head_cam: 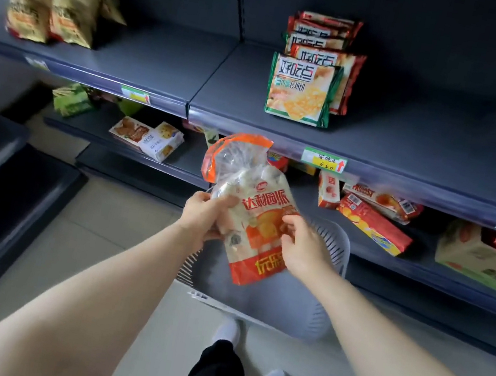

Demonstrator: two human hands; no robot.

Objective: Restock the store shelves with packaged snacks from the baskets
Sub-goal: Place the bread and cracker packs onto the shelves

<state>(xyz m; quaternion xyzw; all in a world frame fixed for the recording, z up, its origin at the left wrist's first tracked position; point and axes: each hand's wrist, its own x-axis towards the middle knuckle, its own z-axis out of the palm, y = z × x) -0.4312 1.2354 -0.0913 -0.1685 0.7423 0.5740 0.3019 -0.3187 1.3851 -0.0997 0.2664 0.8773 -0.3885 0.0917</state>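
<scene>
Two hands grip clear orange-trimmed snack bag (249, 208), upright.

snack bag (255, 212): clear, orange-red print | basket (319, 303): grey, slotted | shelf (412, 150): dark blue-grey

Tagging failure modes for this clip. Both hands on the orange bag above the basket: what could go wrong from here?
1. The left hand and right hand grip only the middle of the orange bag. Its floppy top may sag, and the bag might slip into the grey basket.
2. Shelving it near the standing green pack could topple that row.
3. The basket sits by the feet: possible trip.
</scene>
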